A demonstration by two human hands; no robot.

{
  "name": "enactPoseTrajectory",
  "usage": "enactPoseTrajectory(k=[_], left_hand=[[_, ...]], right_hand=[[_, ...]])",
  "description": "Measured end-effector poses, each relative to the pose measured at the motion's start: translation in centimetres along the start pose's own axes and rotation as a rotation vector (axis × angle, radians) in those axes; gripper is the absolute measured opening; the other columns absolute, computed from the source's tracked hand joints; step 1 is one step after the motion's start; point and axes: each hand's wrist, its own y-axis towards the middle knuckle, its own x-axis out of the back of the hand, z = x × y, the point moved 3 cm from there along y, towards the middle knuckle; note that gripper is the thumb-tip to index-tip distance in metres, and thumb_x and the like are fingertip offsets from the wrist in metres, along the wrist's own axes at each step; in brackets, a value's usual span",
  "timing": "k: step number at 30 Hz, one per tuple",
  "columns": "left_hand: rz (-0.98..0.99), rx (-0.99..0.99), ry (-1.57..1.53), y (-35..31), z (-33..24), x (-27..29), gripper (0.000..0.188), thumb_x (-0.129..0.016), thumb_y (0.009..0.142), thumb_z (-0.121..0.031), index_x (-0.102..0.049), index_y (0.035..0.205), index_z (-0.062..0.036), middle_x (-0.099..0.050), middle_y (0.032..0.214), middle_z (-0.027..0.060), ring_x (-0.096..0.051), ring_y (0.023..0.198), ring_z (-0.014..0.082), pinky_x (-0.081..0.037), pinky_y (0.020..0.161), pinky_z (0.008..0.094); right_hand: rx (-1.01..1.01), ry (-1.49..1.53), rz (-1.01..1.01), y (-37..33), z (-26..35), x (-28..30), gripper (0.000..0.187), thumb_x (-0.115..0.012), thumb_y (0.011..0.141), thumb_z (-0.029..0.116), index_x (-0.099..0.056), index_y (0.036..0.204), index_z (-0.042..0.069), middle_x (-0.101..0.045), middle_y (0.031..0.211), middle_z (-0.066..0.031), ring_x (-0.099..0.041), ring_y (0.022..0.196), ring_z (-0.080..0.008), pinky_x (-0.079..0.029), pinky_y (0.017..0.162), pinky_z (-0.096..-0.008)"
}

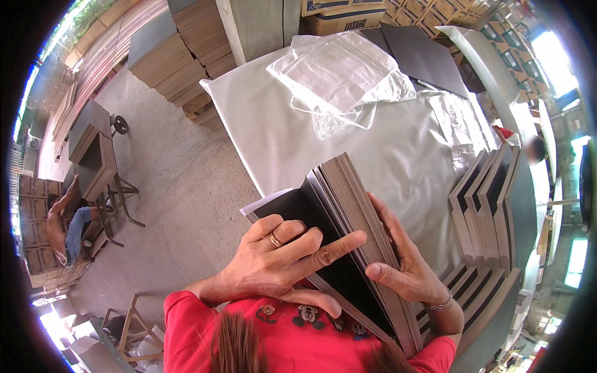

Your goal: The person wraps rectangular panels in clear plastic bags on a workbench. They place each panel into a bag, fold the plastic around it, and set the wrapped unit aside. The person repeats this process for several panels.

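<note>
One co-worker (67,225) in blue trousers bends beside one trestle stand (118,189) carrying dark boards. In the centre, two hands flank one thick stack of sheets (357,205), which is upright and slanting before the person's red shirt (273,323), at the near side of the desk. The stack parts at its left into one black face (287,214); its sheets are too thin to count. The left hand (292,255), with one gold ring (274,240), is half curled in front of the black face, forefinger extended across the grey-brown edges; whether it grips anything cannot be told. The right hand (404,261), with one bracelet (438,304) at the wrist, is moderately spread, thumb over the edges and fingers along the right side, holding the stack. At right stand two groups of similar bundles, an upper group (497,208) and a lower group (476,298), each of several.

The desk (249,118) has a pale, wrinkled cover, bearing clear plastic bags (342,71) in an uncounted heap, and dark sheets (429,56) at the far side. To its left lies a concrete floor (186,180) with tall board piles (165,59); behind rises one grey pillar (258,28); further right are many brown cartons (348,20).
</note>
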Motion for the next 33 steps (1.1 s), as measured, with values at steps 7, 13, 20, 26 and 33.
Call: enactPoseTrajectory(k=[7,13,20,26,33], left_hand=[[-0.011,0.010,0.011,-0.3,-0.1,0.1,0.087,-0.055,0.060,-0.073,-0.058,0.129,-0.0193,-0.042,0.078,-0.0025,-0.043,0.071,0.0113,-0.033,0.069,0.0261],[-0.004,0.025,0.013,-0.8,-0.1,0.1,0.087,-0.055,0.060,-0.072,-0.058,0.129,-0.0201,-0.042,0.079,-0.0027,-0.043,0.071,0.0116,-0.033,0.068,0.0259],[-0.171,0.035,-0.015,-1.1,-0.2,0.0,0.070,-0.056,0.064,-0.075,-0.066,0.103,-0.0185,-0.046,0.083,-0.0030,-0.048,0.078,0.0141,-0.034,0.081,0.0345],[-0.051,-0.017,-0.033,0.2,-0.1,-0.3,0.078,-0.054,0.062,-0.078,-0.063,0.110,-0.0172,-0.043,0.079,-0.0038,-0.045,0.083,0.0131,-0.033,0.081,0.0340],[0.029,-0.011,-0.041,0.6,0.0,-0.2,0.097,-0.053,0.058,-0.077,-0.053,0.133,-0.0171,-0.035,0.075,-0.0025,-0.040,0.076,0.0142,-0.034,0.071,0.0284]], right_hand=[[-0.003,-0.027,-0.010,0.0,0.0,0.0,0.086,-0.065,0.087,0.031,-0.012,0.149,0.005,-0.023,0.145,-0.0160,-0.021,0.136,-0.0293,-0.019,0.111,-0.0424],[-0.017,-0.003,-0.019,0.0,0.0,-0.2,0.087,-0.066,0.086,0.032,-0.012,0.149,0.006,-0.024,0.144,-0.0167,-0.022,0.136,-0.0303,-0.019,0.111,-0.0429],[-0.020,-0.045,-0.006,0.1,0.1,-0.1,0.086,-0.065,0.086,0.031,-0.012,0.149,0.006,-0.024,0.144,-0.0160,-0.022,0.136,-0.0300,-0.019,0.111,-0.0423],[0.038,-0.073,0.023,0.1,0.0,-0.1,0.083,-0.063,0.088,0.027,-0.011,0.149,0.005,-0.023,0.145,-0.0162,-0.021,0.136,-0.0286,-0.018,0.111,-0.0412],[0.040,-0.054,0.013,0.1,0.0,-0.1,0.082,-0.063,0.088,0.025,-0.011,0.149,0.004,-0.022,0.146,-0.0164,-0.022,0.136,-0.0285,-0.019,0.111,-0.0404]])
